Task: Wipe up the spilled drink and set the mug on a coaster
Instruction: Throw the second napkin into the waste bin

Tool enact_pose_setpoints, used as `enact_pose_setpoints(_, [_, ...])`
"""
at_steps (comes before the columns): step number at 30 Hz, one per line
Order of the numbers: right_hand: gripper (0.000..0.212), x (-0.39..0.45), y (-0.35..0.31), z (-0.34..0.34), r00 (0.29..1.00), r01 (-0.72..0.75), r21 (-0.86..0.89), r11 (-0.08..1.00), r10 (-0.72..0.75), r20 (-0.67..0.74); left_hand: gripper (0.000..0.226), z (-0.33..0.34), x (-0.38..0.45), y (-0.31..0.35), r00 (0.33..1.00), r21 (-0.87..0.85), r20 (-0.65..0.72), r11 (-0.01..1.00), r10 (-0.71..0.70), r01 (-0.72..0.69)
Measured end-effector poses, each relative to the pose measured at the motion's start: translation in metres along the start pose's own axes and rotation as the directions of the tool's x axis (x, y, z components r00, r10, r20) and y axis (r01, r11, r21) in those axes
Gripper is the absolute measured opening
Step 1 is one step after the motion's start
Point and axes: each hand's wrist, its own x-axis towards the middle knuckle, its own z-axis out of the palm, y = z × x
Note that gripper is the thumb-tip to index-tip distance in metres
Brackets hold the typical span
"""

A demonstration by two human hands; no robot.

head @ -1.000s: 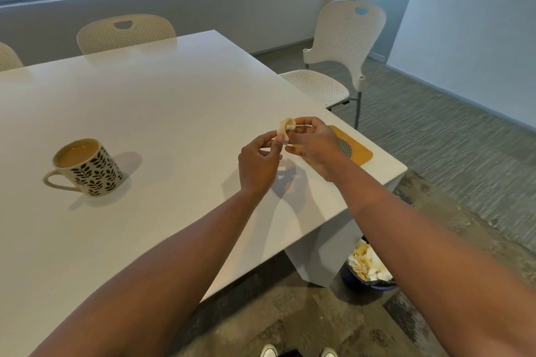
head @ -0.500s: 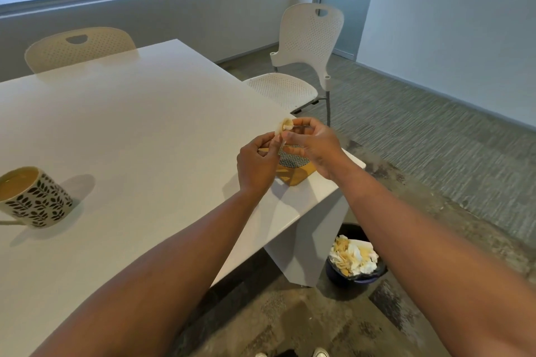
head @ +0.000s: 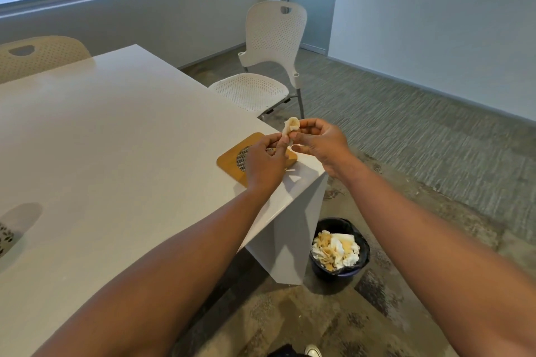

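Note:
A small crumpled tissue [head: 291, 126], stained tan, is pinched between both hands above the table's right corner. My left hand [head: 265, 164] holds its lower end and my right hand [head: 320, 144] pinches its top. Under my left hand lies a wooden coaster [head: 229, 164] with a dark mesh centre, partly hidden. The leaf-patterned mug [head: 4, 238] shows only as a sliver at the left edge of the view.
The white table [head: 116, 139] ends at a corner just right of the coaster. A black bin [head: 339, 249] filled with used tissues stands on the floor below that corner. One white chair [head: 269, 66] stands beyond the table, another chair [head: 40, 55] at the far side.
The view has swung right, so the mug has slid almost out at the left. Both hands, still holding the tissue, are now over the table corner, nearer the bin.

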Motion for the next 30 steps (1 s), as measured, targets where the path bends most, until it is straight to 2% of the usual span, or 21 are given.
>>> enact_pose_setpoints(6, [0.03,0.006,-0.003,-0.03,0.998,0.004,0.053,0.999,-0.001,-0.055,0.022,0.03,0.003,0.014,0.995,-0.09,0.089,0.994,-0.049,0.057])
enact_pose_setpoints(20, [0.016,0.014,0.007,-0.105,0.977,0.029,0.036,0.999,-0.02,-0.215,0.017,0.11,-0.001,0.033,0.979,-0.205,0.191,0.972,-0.072,0.111])
enact_pose_setpoints(25, [0.016,0.011,0.015,-0.132,0.967,0.031,0.05,0.998,-0.017,-0.254,0.019,0.138,-0.006,0.035,0.966,-0.2,0.237,0.969,-0.099,0.148])
enact_pose_setpoints(30, [0.015,0.002,0.036,-0.155,0.954,-0.01,0.079,0.997,0.033,-0.298,0.019,0.16,-0.017,0.027,0.92,-0.163,0.351,0.956,-0.175,0.244])
